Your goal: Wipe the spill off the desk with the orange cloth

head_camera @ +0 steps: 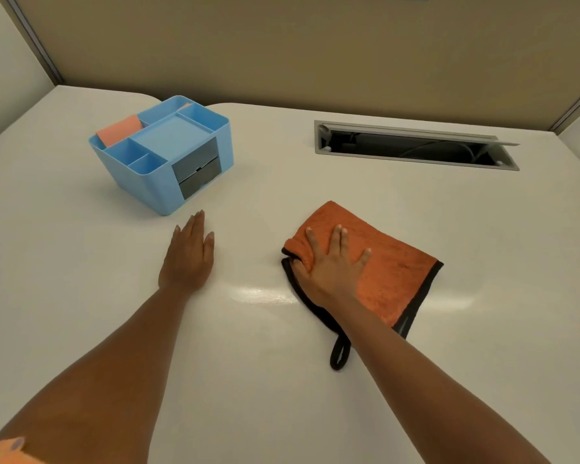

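Observation:
The orange cloth, folded and edged in black with a hanging loop toward me, lies on the white desk right of centre. My right hand presses flat on the cloth's left part, fingers spread, thumb tucked at its folded left edge. A wet, glossy smear shines on the desk just left of the cloth, between my two hands. My left hand rests flat on the bare desk, fingers together and holding nothing, left of the smear.
A light blue desk organiser with grey drawers and an orange note pad stands at the back left. An open grey cable slot is sunk into the desk at the back right. Beige partition walls enclose the desk.

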